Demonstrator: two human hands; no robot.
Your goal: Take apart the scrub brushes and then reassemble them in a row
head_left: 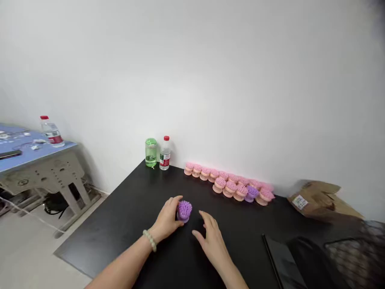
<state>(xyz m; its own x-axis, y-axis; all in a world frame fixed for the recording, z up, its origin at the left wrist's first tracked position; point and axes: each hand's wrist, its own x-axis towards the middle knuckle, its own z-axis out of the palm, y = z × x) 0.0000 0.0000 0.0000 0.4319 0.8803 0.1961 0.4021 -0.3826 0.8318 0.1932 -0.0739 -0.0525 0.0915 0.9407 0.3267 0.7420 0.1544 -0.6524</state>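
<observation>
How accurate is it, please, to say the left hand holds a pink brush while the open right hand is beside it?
The colour is wrong: the head view shows the left hand holding a purple brush, with the open right hand beside it.

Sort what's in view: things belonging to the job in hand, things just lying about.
Likely the job:
purple bristle brush in the left hand
pink bristle brushes in rows
second purple bristle brush among them

Apparently just lying about:
green translucent container
red-capped water bottles
brown paper bag
</observation>
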